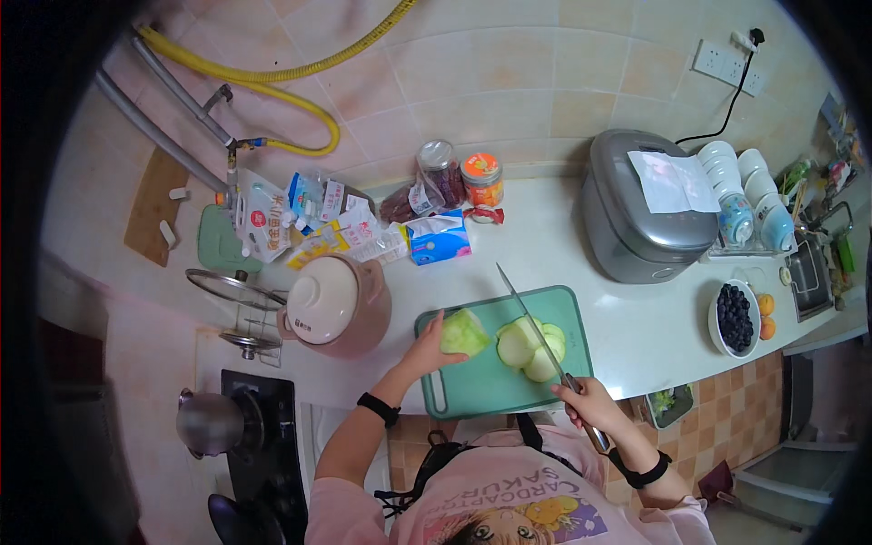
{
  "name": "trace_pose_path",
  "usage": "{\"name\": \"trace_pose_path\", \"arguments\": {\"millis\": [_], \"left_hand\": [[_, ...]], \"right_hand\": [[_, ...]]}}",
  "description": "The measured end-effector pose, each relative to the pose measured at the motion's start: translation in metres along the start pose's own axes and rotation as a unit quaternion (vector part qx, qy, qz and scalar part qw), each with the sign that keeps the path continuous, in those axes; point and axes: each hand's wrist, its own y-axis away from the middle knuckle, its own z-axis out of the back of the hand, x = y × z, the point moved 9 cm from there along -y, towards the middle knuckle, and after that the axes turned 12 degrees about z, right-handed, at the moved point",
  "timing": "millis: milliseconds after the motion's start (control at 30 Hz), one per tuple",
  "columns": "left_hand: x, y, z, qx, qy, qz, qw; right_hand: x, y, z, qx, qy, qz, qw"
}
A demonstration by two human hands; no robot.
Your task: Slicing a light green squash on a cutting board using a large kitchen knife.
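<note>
A green plastic cutting board [484, 395] lies at the counter's front edge. On its left half, my left hand [434, 347] grips a thick piece of peeled pale-green gourd or melon [465, 332]. Several round slices [521, 344] of the same flesh overlap on the board's right half. My right hand [587, 405] is closed around the handle of a kitchen knife [538, 328]; its blade extends over the slices, its tip reaching past the board's far edge. Whether the blade touches the slices, I cannot tell.
Left of the board stands a pink lidded pot [351, 306]; farther left is a black stove [262, 436]. Food packets [354, 228] and jars [439, 174] line the wall. To the right are a grey rice cooker [633, 218], stacked bowls [736, 218] and a white bowl of dark berries [715, 330].
</note>
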Motion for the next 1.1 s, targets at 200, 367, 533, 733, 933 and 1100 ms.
{"name": "trace_pose_path", "arguments": {"millis": [200,367,533,733,933,1100], "left_hand": [[-0.013,-0.004,0.005,-0.001,0.004,-0.041,0.999],[-0.020,-0.010,0.002,0.043,-0.053,-0.022,0.997],[-0.028,0.012,-0.025,0.129,-0.074,-0.076,0.986],[-0.037,0.029,-0.014,0.024,-0.133,-0.145,0.980],[-0.045,0.067,-0.005,-0.037,-0.164,-0.317,0.933],[-0.053,0.079,-0.009,-0.052,-0.212,-0.384,0.897]], "right_hand": [[0.002,-0.015,-0.022,-0.024,0.010,-0.013,1.000],[-0.007,-0.022,-0.036,-0.037,-0.002,-0.021,0.999],[-0.007,-0.021,-0.050,-0.036,-0.001,-0.031,0.999],[-0.007,-0.020,-0.062,-0.049,0.019,-0.025,0.998],[0.005,-0.015,-0.078,-0.043,0.009,-0.017,0.999],[0.009,-0.013,-0.088,-0.042,0.044,0.002,0.998]]}}
